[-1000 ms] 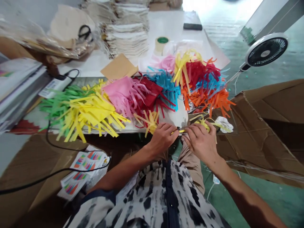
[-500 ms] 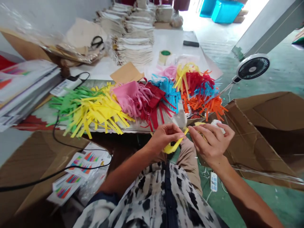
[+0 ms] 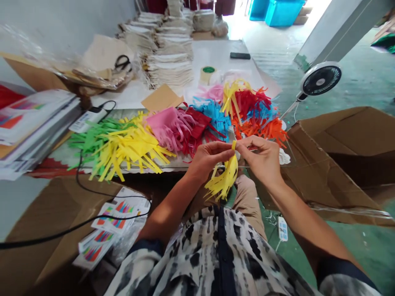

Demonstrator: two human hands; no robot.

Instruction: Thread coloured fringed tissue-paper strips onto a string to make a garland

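A yellow fringed tassel point(image 3: 226, 176) hangs between my hands at the table's front edge, its strips spreading downward. My left hand point(image 3: 208, 158) pinches its narrow top from the left, thumb against fingers. From the right, my right hand point(image 3: 259, 154) pinches the same top end with its fingertips. Beyond them on the table lie fringed pieces in yellow point(image 3: 132, 144), green point(image 3: 89, 137), pink point(image 3: 169, 125), dark red point(image 3: 199, 123), blue point(image 3: 217, 115) and orange point(image 3: 273, 130). A white bundle point(image 3: 284, 156) shows just beyond my right hand.
Stacked cloth bundles point(image 3: 169, 61), a tape roll point(image 3: 207, 75), a black phone point(image 3: 240, 55) and scissors point(image 3: 122, 63) lie farther back. An open cardboard box point(image 3: 333, 164) and a fan point(image 3: 321, 80) stand at right. A black cable point(image 3: 77, 224) crosses the lower left.
Both hands have moved up and closer together. The yellow piece, earlier stretched and partly hidden between them, now hangs as a tassel with its strips down. The view has shifted slightly.
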